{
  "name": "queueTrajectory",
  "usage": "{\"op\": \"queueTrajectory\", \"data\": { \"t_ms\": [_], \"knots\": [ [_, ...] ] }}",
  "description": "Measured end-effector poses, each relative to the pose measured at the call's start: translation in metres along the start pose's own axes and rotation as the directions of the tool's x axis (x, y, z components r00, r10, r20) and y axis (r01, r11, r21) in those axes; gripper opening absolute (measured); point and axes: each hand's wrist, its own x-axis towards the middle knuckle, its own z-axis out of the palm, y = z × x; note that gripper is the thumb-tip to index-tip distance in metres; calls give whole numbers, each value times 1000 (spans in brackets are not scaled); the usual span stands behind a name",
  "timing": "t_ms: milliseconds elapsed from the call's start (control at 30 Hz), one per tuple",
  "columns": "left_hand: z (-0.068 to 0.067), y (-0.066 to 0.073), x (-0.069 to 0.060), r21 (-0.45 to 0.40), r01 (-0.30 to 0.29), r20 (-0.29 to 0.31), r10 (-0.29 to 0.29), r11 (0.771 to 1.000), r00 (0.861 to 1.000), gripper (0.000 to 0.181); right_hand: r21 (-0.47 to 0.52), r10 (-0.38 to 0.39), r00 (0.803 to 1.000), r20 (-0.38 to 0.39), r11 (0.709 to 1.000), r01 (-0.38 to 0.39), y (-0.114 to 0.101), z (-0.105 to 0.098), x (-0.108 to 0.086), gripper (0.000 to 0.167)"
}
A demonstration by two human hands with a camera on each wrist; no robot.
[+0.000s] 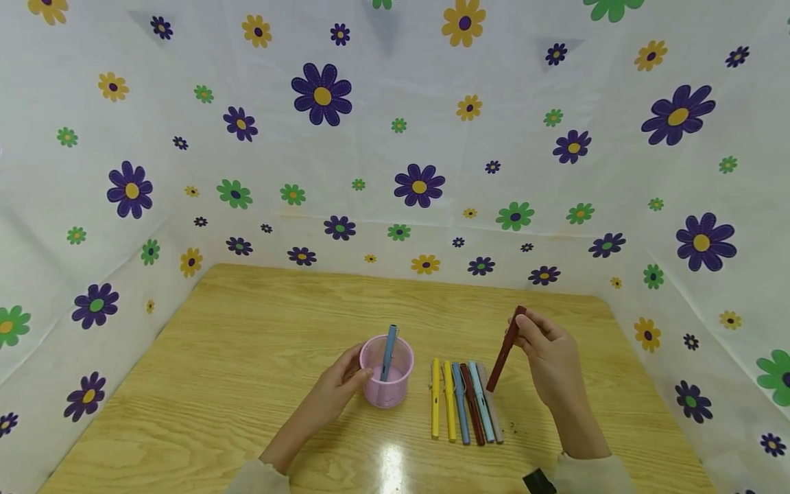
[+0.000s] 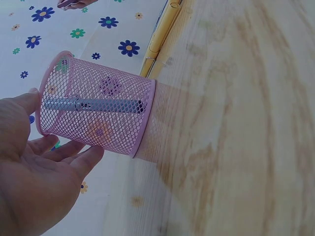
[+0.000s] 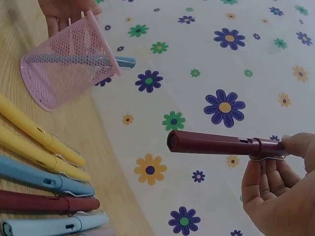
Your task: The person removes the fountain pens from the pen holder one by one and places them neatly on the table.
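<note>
My left hand holds a pink mesh pen cup at its side, thumb by the rim and fingers around the wall. One blue pen leans inside the cup, its capped end above the rim. With thumb and fingers, my right hand pinches a dark red pen near its cap end; the pen slants in the air, its other end pointing down. Below it lies a row of pens: two yellow pens, a blue pen, another dark red pen, a light blue pen and a greyish pen.
The wooden table meets a white cloth screen with printed flowers at the back and both sides. A small black object shows by the right sleeve. Some dark specks lie right of the pens.
</note>
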Motion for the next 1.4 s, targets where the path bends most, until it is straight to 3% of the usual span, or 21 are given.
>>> {"op": "queueTrajectory", "data": {
  "t_ms": [167,400,500,733,1000,1267,1400],
  "knots": [
    [-1,1,1,14,-7,3,7,1000,1000,61,-10,-14,1000,8,1000,14,3,-16,-2,42],
    [-1,1,0,17,-15,11,15,1000,1000,62,3,-25,1000,6,1000,25,12,-39,-7,15],
    [-1,1,-1,11,-11,12,11,1000,1000,63,-4,-25,1000,8,1000,25,14,-48,-9,13],
    [-1,0,-1,-3,-14,23,14,1000,1000,63,-100,52,998,-22,994,-54,17,-68,-11,18],
    [-1,0,-1,-5,0,14,0,1000,1000,62,-224,156,987,-47,961,-162,22,-81,-12,47],
    [-2,1,-2,-11,10,25,-9,1000,1000,63,-222,205,978,-46,952,-210,29,-83,-11,29],
    [-3,0,-2,-9,-2,33,2,1000,999,62,-229,218,975,-53,947,-224,32,-82,-10,33]
  ]
}}
